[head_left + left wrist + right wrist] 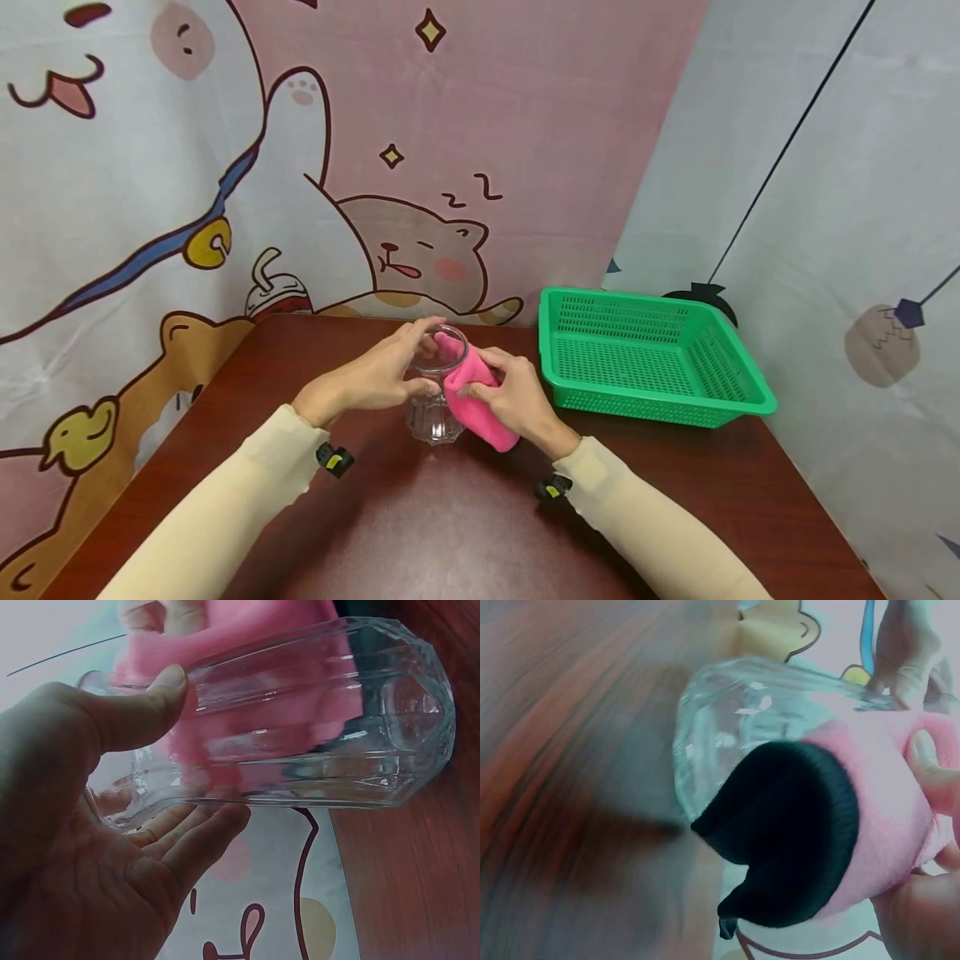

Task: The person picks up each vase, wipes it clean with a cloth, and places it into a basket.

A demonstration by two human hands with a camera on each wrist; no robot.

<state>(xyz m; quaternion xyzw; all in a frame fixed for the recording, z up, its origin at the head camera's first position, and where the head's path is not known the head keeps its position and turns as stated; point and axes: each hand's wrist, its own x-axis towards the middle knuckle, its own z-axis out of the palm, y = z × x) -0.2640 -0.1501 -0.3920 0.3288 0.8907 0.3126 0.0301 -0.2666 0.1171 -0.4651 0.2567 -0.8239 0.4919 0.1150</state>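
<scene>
A clear glass vase (pixel 433 423) with faceted sides and a round rim stands upright in front of me, close over the tabletop. My left hand (pixel 372 372) grips it near the mouth; in the left wrist view the thumb and fingers curl around the neck of the vase (pixel 397 712). On the other side, my right hand (pixel 521 398) pinches a pink cloth (pixel 480 417) between thumb and fingers, against the glass. Part of the cloth reaches the rim. The right wrist view shows a black inner side (pixel 780 832) at the hanging end of the cloth (pixel 889 795).
To the right at the back sits a green perforated plastic basket (pixel 633 404) on the dark red-brown wooden table (pixel 420 533). A cartoon-printed curtain (pixel 555 150) rises behind the table and along its sides.
</scene>
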